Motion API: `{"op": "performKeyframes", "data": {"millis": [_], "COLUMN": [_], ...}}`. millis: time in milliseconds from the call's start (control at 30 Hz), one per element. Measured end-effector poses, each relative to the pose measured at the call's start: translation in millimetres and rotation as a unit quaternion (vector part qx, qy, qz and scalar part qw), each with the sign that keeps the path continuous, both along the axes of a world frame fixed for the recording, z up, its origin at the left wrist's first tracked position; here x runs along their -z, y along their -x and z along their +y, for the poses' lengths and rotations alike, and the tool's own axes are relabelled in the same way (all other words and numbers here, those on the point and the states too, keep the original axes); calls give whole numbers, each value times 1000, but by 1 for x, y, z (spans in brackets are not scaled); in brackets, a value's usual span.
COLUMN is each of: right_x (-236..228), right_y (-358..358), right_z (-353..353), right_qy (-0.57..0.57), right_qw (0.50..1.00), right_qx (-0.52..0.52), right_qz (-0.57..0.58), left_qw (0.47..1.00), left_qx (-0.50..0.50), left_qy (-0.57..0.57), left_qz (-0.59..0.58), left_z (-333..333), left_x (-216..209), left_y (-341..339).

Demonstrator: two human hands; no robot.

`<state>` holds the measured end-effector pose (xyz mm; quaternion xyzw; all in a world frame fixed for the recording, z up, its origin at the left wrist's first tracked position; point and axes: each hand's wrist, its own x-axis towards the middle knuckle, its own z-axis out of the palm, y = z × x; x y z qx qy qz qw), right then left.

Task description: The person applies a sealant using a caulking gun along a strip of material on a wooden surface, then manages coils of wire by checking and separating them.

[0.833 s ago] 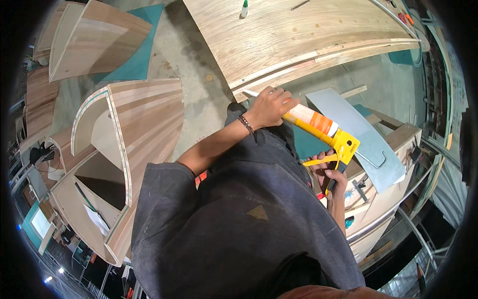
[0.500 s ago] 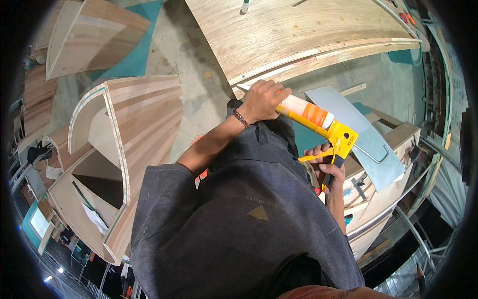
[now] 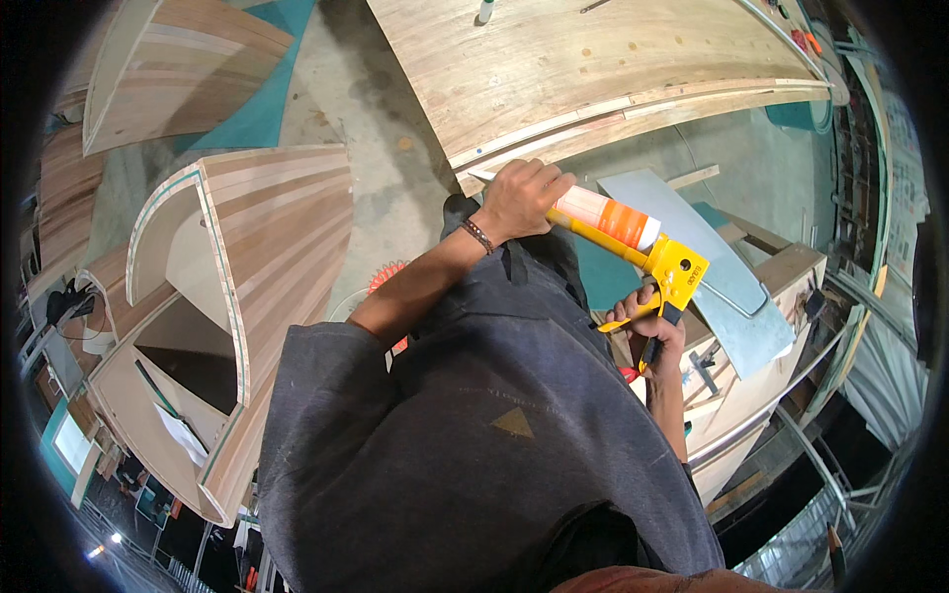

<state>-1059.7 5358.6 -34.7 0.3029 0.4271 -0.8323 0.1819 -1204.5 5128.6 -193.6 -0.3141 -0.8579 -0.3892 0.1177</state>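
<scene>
A yellow caulking gun [image 3: 678, 269] lies slantwise across the middle, loaded with a white and orange sealant cartridge [image 3: 625, 223]. My left hand [image 3: 526, 201] wraps round the cartridge's front end, with the pale nozzle [image 3: 481, 175] sticking out beyond it by the wooden table's front corner. At the gun's rear, my right hand [image 3: 652, 331] is closed round the handle, its fingers on the trigger [image 3: 618, 324]. The bent metal rod [image 3: 743, 308] of the gun reaches out to the right, over a grey sheet.
Ahead stands a large wooden table [image 3: 593, 49] with strips along its edge and a small bottle [image 3: 485, 11] on top. Curved wooden shells [image 3: 287, 227] stand at the left. To the right, a grey sheet [image 3: 682, 227] lies over a wooden frame [image 3: 791, 272]; a clamp [image 3: 704, 374] is nearby.
My right hand has squeezed the trigger closer to the handle. The view has shifted slightly, and my left hand keeps its hold on the cartridge.
</scene>
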Motion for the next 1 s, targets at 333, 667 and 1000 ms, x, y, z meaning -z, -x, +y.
{"op": "performKeyframes", "data": {"millis": [333, 667, 1000], "right_x": [7, 14, 13], "right_y": [-1, -1, 3], "right_z": [5, 13, 17], "right_qy": [-41, -26, -72], "right_qw": [999, 1000, 997], "right_qx": [-17, -2, -9], "right_qz": [-8, -10, -31], "left_qw": [1000, 1000, 1000], "left_qx": [-6, -13, -5], "left_qy": [0, 2, 6], "left_qz": [11, 15, 16], "left_z": [0, 4, 9], "left_x": [-2, 3, 3], "left_y": [2, 4, 9]}}
